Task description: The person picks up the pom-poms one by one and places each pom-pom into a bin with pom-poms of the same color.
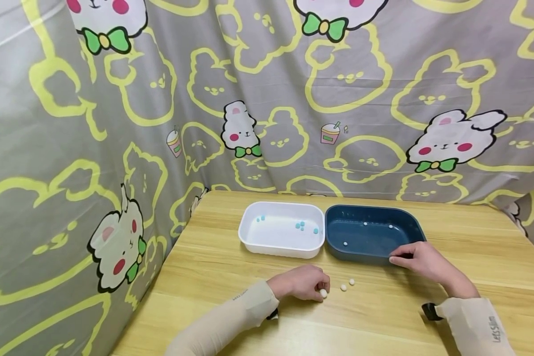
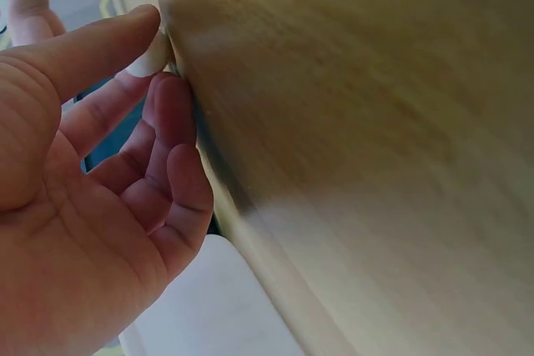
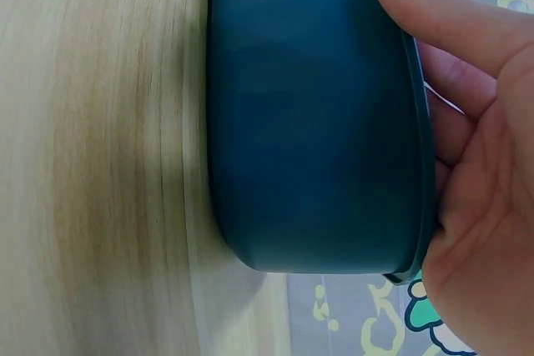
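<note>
Close over the table, my left hand (image 1: 303, 283) pinches a small white ball (image 2: 150, 57) between thumb and forefinger, its other fingers curled. To its right lie two more white balls (image 1: 352, 282) on the wood. My right hand (image 1: 420, 260) grips the front right rim of a dark blue tray (image 3: 309, 139), thumb on the outer wall and fingers over the edge. Inside that tray are three white balls (image 1: 365, 224), spread apart. A white tray (image 1: 267, 250) stands directly left of the blue one and holds several small light-blue balls (image 1: 302, 224).
The wooden table (image 1: 196, 291) carries both trays near its back edge. Behind and to the left hangs a grey curtain (image 1: 289, 94) with yellow outlines and white cartoon animals, reaching down to the table's edges.
</note>
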Tool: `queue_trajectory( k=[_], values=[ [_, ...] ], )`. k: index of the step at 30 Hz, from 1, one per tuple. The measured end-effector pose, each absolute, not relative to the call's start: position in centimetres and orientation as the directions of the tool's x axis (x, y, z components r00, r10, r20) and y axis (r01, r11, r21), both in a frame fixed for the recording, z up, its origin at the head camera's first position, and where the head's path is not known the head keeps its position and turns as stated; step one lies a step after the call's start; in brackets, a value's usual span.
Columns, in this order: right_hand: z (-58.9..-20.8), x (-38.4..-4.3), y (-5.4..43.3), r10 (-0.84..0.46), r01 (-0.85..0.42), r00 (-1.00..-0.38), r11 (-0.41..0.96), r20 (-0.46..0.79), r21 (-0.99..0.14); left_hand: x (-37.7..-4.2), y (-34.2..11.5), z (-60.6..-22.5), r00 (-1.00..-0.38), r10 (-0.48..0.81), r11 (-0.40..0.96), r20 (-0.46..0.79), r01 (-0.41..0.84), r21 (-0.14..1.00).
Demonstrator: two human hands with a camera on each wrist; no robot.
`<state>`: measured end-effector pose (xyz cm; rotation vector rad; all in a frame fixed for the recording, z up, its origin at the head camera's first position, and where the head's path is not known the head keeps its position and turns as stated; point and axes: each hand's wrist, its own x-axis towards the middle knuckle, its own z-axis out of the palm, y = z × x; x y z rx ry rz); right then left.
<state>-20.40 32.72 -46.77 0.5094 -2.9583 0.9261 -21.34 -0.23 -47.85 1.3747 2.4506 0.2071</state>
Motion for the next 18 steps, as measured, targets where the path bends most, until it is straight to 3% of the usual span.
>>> queue_trajectory(
  k=[9,18],
  values=[
    [-46.70,-20.18,32.66,-0.290,-0.272,-0.955,0.774,0.062,-0.571,-21.44,-0.44,-47.89,-0.474,0.854,0.520,-0.214,0.792,0.320],
    [-46.68,-20.09,32.55,-0.290,-0.282,-0.954,0.772,0.078,-0.570,-21.40,-0.75,-47.06,-0.504,0.846,0.529,-0.173,0.758,0.382]
  ],
)
